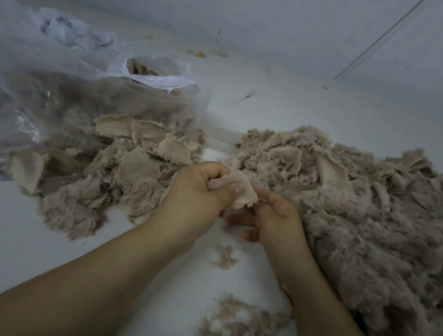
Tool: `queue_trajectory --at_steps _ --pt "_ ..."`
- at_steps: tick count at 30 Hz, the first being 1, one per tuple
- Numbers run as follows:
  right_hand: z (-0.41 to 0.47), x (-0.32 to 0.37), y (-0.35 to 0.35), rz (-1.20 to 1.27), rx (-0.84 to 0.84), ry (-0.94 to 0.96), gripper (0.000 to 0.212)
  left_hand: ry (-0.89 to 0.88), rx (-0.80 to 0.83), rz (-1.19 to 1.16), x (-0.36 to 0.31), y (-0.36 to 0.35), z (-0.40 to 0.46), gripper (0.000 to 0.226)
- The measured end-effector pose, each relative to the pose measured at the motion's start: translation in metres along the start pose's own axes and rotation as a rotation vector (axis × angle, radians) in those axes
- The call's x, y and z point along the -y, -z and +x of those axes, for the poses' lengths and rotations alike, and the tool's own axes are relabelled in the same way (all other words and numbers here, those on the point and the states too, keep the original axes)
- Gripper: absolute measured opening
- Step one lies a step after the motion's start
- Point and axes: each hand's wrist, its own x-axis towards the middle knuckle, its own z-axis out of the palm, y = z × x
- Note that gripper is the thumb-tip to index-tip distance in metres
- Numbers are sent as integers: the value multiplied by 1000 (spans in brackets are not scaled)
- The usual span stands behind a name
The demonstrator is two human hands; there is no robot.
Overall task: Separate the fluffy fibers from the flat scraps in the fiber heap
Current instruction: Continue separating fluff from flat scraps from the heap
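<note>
Nearest the camera, a loose tuft of fluffy fibers (236, 334) lies on the white floor (3, 252) between the forearms, with a smaller wisp (224, 257) just beyond it. Above that, both hands meet on one flat scrap (235, 194): left hand (197, 193) has thumb and curled fingers pinching its left end, right hand (275, 219) holds the right lower edge, index and thumb on it, remaining fingers loosely curled below. The scrap runs roughly left-right between the hands, fuzzy fringe hanging off its lower edge. Looks like a peel step: fluff coming off the flat backing. Key relation: the unsorted fiber heap (371, 214) sits immediately right of the hands, touching the right wrist, so the right hand is nearer for the next pick; the sorted pile of flat scraps (138, 152) lies just left, touching distance from the left hand, so the drop likely goes left. Farther left, a big clear plastic bag (30, 83) lies open toward the sorted pile, holding similar tan material, contents hazy. Behind it a small white bag (156, 73) holds tan pieces. Beyond that, crumpled pale material (72, 29) near the wall (262, 11).
</note>
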Motion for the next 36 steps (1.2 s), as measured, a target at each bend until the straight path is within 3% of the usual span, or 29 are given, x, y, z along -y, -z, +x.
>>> queue_trajectory --at_steps 6,11,16,20,29,36 --pt "-9 2 1 -107 60 124 24 205 12 -123 17 5 -7 8" --pt "-10 -1 -1 -173 48 147 21 269 45 -196 23 8 -5 9" --pt "-10 3 -1 -64 15 115 27 257 64 -230 25 12 -6 9" --pt "-12 1 -3 -202 37 193 24 234 80 -212 25 10 -8 9" --pt "-9 -1 -1 -212 59 205 24 250 94 -212 16 15 -7 46" --pt "-7 -2 -1 -182 27 204 23 236 35 -141 19 13 -6 38"
